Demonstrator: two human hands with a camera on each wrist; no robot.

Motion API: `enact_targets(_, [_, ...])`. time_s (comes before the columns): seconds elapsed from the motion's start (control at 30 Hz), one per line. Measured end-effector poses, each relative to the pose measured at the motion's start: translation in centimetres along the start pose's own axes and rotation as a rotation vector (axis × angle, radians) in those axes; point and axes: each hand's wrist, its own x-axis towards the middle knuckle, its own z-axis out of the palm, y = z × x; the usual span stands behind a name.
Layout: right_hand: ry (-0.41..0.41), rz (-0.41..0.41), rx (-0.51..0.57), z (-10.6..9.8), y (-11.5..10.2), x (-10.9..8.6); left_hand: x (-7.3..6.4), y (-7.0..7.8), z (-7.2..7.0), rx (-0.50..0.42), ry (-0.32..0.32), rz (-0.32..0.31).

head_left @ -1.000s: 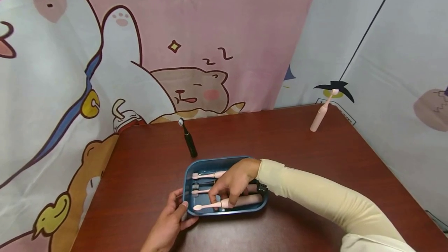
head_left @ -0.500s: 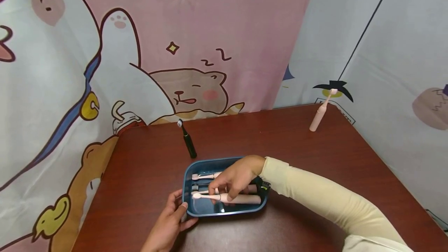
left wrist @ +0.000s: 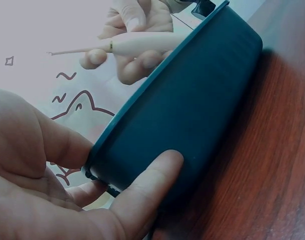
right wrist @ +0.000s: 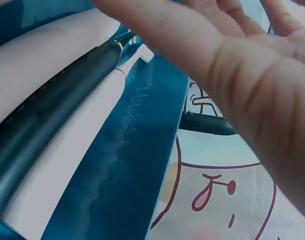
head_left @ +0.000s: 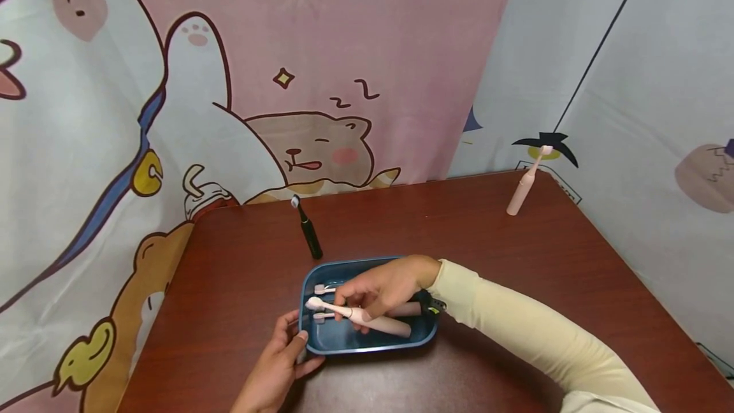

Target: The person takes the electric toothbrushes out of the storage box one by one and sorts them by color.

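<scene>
My left hand (head_left: 274, 362) grips the left end of a blue plastic bin (head_left: 334, 339), the thumb along its outer wall (left wrist: 192, 100) in the left wrist view. My right hand (head_left: 395, 282) reaches over the bin and pinches a pink electric toothbrush (head_left: 390, 325) near the neck of its handle. This toothbrush is tilted, with its white brush head up by the bin's left rim. Beneath the hand, more electric toothbrushes lie in the bin, partly covered in the head view. A black one (right wrist: 52, 107) and a pale one (right wrist: 75, 150) lie side by side there in the right wrist view.
On the red-brown table (head_left: 246, 260), a black electric toothbrush (head_left: 310, 234) lies just behind the bin. Another pink electric toothbrush (head_left: 520, 193) is at the far right corner. A cartoon-printed cloth (head_left: 424, 50) hangs along the back and sides.
My right hand has raised the front pink toothbrush off the bin's floor and tilted its brush head up and leftward. The left hand keeps its hold on the bin.
</scene>
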Motion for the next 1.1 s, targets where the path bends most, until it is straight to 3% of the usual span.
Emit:
enact_targets(0.23, [0.100,-0.099,-0.036,0.2,0.3,-0.3,0.0,0.0,0.1,0.006,0.002,-0.014])
enact_targets(0.5, [0.217,-0.160,0.081,0.6,0.4,-1.1,0.1,0.0,0.2,0.005,0.016,-0.019])
enact_targets(0.77, [0.344,-0.189,0.043,0.7,0.3,-1.8,0.1,0.2,0.3,0.013,0.026,-0.035])
enact_targets(0.93, [0.391,-0.230,0.108,0.7,0.6,-2.3,0.1,0.4,0.4,0.025,0.037,-0.077])
enact_targets(1.1, [0.500,-0.267,0.112,0.5,0.8,-3.0,0.0,0.4,0.3,0.020,0.030,-0.057])
